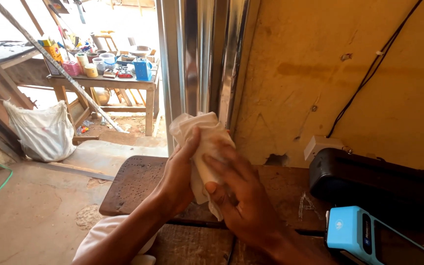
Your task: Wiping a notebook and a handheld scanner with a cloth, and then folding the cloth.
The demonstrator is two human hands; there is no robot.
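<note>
Above the wooden table (138, 181), 2 hands wrapped around 1 white cloth (203, 142).
Left hand (180, 172) and right hand (239, 196): fingers (222, 164) curled closed on cloth, just before shiny metal frame (207, 54).

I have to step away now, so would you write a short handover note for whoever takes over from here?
Left hand: grips the white cloth from its left side.
Right hand: fingers lie over the cloth's front.
Cloth: bunched and pressed against the foot of the shiny metal frame, above the wooden bench.
Done: cannot be told; the frame already shines higher up.
Left: the bottom part under the cloth.
Nearby: blue handheld device and black case at right.
</note>
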